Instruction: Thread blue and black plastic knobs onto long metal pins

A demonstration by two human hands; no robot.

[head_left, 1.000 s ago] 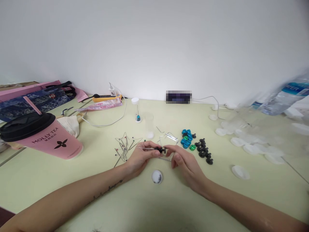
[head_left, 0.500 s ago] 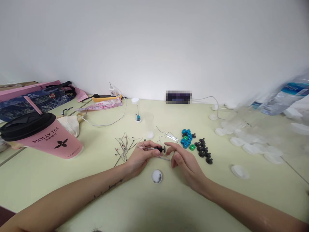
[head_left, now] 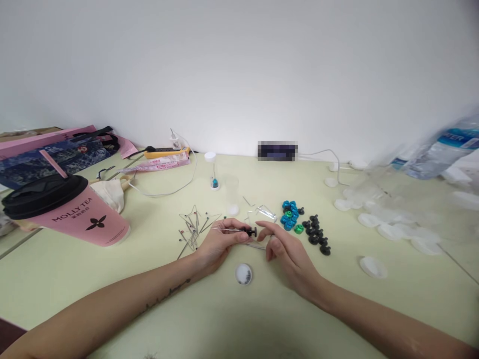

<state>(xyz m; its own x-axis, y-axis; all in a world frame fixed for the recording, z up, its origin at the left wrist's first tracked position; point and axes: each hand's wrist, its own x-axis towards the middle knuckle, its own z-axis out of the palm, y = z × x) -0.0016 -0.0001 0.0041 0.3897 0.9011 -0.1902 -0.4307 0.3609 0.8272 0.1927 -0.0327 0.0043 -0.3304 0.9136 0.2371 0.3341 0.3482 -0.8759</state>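
Observation:
My left hand (head_left: 219,244) rests on the pale green table (head_left: 112,279) and pinches a thin metal pin (head_left: 230,229) with black beads (head_left: 251,232) at its right end. Just to the right of those beads my right hand (head_left: 284,252) lies with its fingers curled, the forefinger tip almost touching the pin's end. I cannot make out anything held in the right hand. A heap of loose metal pins (head_left: 192,227) lies left of my left hand. Blue and green beads (head_left: 289,214) and a row of black beads (head_left: 316,235) lie to the right.
A pink lidded tea cup (head_left: 67,212) lies on its side at the left. A small round cap (head_left: 243,273) sits between my wrists. White round pads (head_left: 389,227) and plastic water bottles (head_left: 437,154) are at the right. A charger cable (head_left: 168,187) and a small vial (head_left: 214,182) stand further back.
My right forefinger has eased slightly off the black beads on the pin. Otherwise both hands stay where they were.

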